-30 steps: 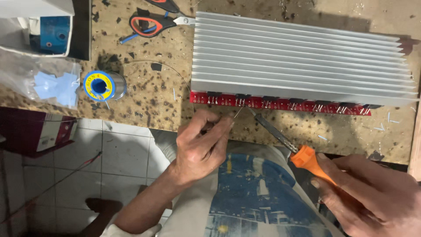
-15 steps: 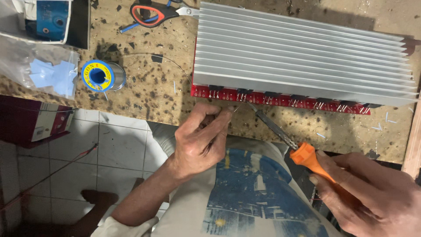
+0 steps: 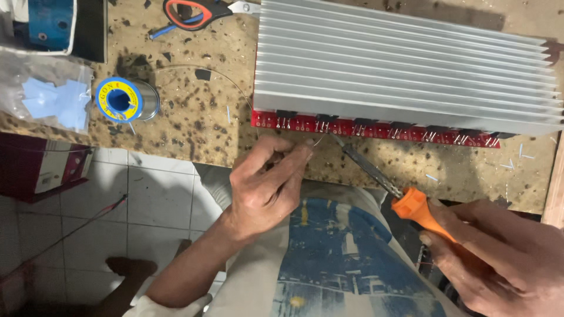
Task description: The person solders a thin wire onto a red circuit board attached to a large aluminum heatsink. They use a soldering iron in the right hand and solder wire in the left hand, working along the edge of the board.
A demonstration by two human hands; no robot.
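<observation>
The left hand (image 3: 267, 191) pinches a thin solder wire (image 3: 235, 82) and feeds its end to the red circuit board (image 3: 376, 128) under the finned heat sink (image 3: 405, 64). The wire trails back to the spool (image 3: 124, 100) on the desk (image 3: 194, 123), so it pays out freely. The right hand (image 3: 499, 258) is clenched on the orange-handled soldering iron (image 3: 382, 179), angled so its tip meets the same joint.

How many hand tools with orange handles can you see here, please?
2: the orange-handled soldering iron in the right hand; the orange-handled scissors at the bench's far edge, partly cropped.
</observation>
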